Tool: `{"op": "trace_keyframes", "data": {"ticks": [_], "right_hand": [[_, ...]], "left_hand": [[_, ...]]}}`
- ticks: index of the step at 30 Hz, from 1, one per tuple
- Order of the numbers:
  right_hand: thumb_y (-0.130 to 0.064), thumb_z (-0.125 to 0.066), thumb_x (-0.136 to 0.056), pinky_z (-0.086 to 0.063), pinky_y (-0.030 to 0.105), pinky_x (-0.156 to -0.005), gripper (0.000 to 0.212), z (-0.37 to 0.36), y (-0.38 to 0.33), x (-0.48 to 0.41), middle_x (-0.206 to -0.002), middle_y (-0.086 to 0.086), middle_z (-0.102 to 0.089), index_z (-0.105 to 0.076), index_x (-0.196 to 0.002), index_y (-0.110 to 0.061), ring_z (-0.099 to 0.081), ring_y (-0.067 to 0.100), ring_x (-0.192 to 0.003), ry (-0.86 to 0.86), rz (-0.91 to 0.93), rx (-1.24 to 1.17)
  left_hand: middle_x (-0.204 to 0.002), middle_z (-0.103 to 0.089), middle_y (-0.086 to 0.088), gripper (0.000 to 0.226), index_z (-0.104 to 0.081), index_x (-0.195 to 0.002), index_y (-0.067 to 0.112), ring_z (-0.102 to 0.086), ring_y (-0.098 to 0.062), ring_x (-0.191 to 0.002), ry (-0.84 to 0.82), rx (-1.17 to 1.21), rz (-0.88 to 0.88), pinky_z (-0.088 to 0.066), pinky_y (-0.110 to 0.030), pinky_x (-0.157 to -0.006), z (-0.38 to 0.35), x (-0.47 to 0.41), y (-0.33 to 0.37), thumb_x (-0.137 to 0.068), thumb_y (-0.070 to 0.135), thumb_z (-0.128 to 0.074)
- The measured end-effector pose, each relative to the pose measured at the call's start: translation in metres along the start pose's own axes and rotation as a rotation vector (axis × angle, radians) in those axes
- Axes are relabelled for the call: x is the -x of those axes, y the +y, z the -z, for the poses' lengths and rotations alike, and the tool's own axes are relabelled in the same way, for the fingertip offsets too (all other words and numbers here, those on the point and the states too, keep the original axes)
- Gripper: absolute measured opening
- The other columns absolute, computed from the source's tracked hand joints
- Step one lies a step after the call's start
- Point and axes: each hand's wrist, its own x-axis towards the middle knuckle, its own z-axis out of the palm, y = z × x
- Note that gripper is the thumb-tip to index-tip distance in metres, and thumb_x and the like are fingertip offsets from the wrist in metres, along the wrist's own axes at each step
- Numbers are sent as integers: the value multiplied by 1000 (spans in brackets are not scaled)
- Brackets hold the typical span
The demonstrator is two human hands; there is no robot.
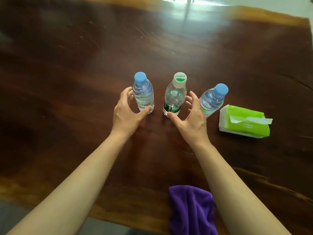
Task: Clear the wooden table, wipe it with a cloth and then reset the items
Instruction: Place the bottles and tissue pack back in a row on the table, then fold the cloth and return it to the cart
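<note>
Three water bottles stand upright in a row on the dark wooden table (84,73). My left hand (126,110) curls around the left blue-capped bottle (144,94), fingers apart, thumb near its base. My right hand (191,116) is spread beside the white-capped, green-labelled middle bottle (175,96), thumb close to its base. The right blue-capped bottle (212,98) stands just behind that hand. A purple cloth (191,209) lies crumpled at the near edge, between my forearms.
A green tissue pack (243,122) with a white tissue poking out lies to the right of the bottles. The table's near edge runs across the bottom left, with grey floor below. Bright window glare reflects at the far side.
</note>
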Motion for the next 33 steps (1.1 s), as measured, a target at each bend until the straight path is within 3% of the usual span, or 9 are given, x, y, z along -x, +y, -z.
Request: {"op": "trace_keyframes", "data": {"ticks": [5,11,14,16,17,21,28,30,33], "right_hand": [[-36,-79,-84,-45,37,-110,79,18,10,45,-143,6,-57,-41,-149,-13,-56,19,-129,-4,36,129],[-25,-72,-89,-46,30,-102,36,48,31,126,-123,5,-66,-65,-123,-14,-61,22,-115,1,173,327],[-24,-70,-91,-48,26,-97,28,60,50,173,-117,2,-68,-68,-117,-16,-62,18,-109,-11,115,352],[-24,-69,-92,-55,28,-91,24,67,62,202,-113,2,-69,-68,-115,-16,-64,16,-102,-9,32,362],[-25,-69,-93,-57,30,-87,23,70,68,215,-110,2,-69,-68,-114,-16,-65,15,-98,2,-15,358],[-27,-67,-94,-53,24,-73,16,79,90,252,-99,1,-68,-67,-107,-17,-65,15,-85,45,-212,325],[-37,-67,-93,-50,26,-71,21,86,117,263,-95,1,-70,-67,-102,-17,-64,16,-83,8,-374,258],[-41,-67,-93,-54,31,-75,25,84,121,261,-94,-1,-70,-68,-101,-18,-65,17,-85,-28,-384,240],[-50,-67,-90,-51,28,-75,32,79,124,253,-91,-3,-71,-70,-100,-20,-65,16,-85,-43,-430,184]], "left_hand": [[-141,-57,-1,77,-45,-143,17,-56,-9,-126,-26,-7,85,-43,-27,-107,15,46,-13,-79,39,-81],[-117,-67,3,42,-61,-123,18,-65,-13,-102,-101,-35,30,-54,-35,-92,23,119,-13,-88,37,-72],[-104,-70,7,30,-66,-113,20,-66,-6,-89,-184,-41,34,-55,-25,-81,19,160,-14,-89,38,-70],[-93,-70,9,23,-68,-104,23,-64,0,-80,-233,-71,47,-50,-13,-72,12,187,-16,-89,40,-69],[-88,-70,10,22,-69,-101,23,-64,1,-77,-255,-84,62,-50,-14,-71,8,200,-17,-89,42,-69],[-81,-71,9,22,-71,-95,22,-66,-10,-76,-330,-123,155,-55,-31,-76,-15,243,-18,-88,43,-69],[-86,-74,4,33,-71,-94,19,-70,-20,-85,-344,-122,358,-55,-38,-84,-51,268,-17,-86,51,-67],[-84,-72,5,31,-70,-93,20,-69,-20,-85,-315,-127,379,-53,-33,-81,-59,270,-15,-87,51,-67],[-80,-68,8,27,-66,-86,23,-66,-17,-81,-264,-131,409,-49,-29,-74,-66,270,-10,-87,50,-67]]}}
